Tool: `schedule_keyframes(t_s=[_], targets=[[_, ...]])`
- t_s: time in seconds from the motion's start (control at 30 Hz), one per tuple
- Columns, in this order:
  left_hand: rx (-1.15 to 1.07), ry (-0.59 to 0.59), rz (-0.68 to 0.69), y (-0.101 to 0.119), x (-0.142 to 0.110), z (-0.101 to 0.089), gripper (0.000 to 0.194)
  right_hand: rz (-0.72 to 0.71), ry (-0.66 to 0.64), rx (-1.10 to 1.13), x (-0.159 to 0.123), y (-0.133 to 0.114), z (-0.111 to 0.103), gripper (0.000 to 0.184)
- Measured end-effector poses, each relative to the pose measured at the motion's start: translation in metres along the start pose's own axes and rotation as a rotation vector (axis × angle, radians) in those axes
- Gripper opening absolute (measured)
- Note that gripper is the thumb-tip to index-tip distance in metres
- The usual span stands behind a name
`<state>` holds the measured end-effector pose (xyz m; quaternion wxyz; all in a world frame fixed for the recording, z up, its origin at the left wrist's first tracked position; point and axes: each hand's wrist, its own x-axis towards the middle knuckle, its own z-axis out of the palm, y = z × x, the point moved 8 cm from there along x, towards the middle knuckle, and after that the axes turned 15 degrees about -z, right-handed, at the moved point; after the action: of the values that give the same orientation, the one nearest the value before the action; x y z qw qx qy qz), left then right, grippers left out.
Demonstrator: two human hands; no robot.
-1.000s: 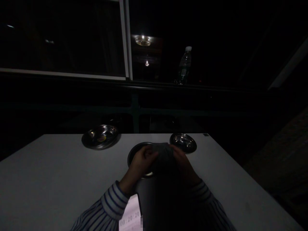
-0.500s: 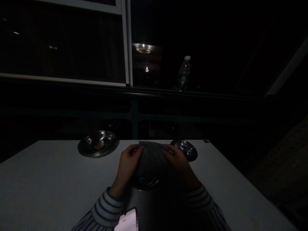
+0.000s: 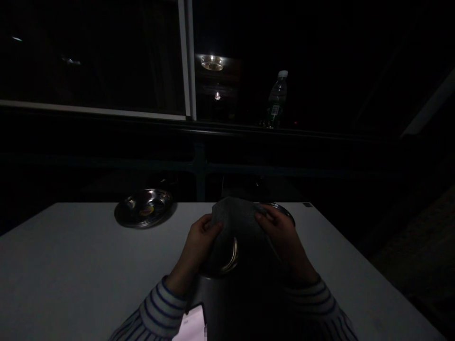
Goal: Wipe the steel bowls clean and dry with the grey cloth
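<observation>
At the bottom centre of the frame, a lit phone (image 3: 192, 326) is lying on the white desk (image 3: 88, 270). In the lower middle, a metal bowl (image 3: 234, 259) is sitting in shadow, partly covered from view by a dark grey cloth (image 3: 236, 215). The cloth is hanging near the centre between 2 hands: the left hand (image 3: 199, 239) is pinching its left side between its fingers, and the right hand (image 3: 286, 234) is gripping its right side likewise. Behind the right hand, a metal dish (image 3: 286, 212) is showing its rim; at middle left, another shiny dish (image 3: 131, 212) is resting. Upper right of centre, a bottle (image 3: 277, 99) is standing.
</observation>
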<state>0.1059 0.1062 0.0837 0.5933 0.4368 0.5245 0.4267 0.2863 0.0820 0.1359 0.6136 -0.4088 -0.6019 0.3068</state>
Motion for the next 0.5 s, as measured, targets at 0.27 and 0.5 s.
schedule_keyframes(t_s=[0.27,0.5], targets=[[0.532,0.24,0.335,0.022,-0.016,-0.006,0.059,0.1,0.164,0.245,-0.005,-0.003,-0.009,0.042],[0.549,-0.258,0.372,0.019,-0.041,0.029,0.058,0.082,0.095,0.324,-0.009,-0.016,0.001,0.044]])
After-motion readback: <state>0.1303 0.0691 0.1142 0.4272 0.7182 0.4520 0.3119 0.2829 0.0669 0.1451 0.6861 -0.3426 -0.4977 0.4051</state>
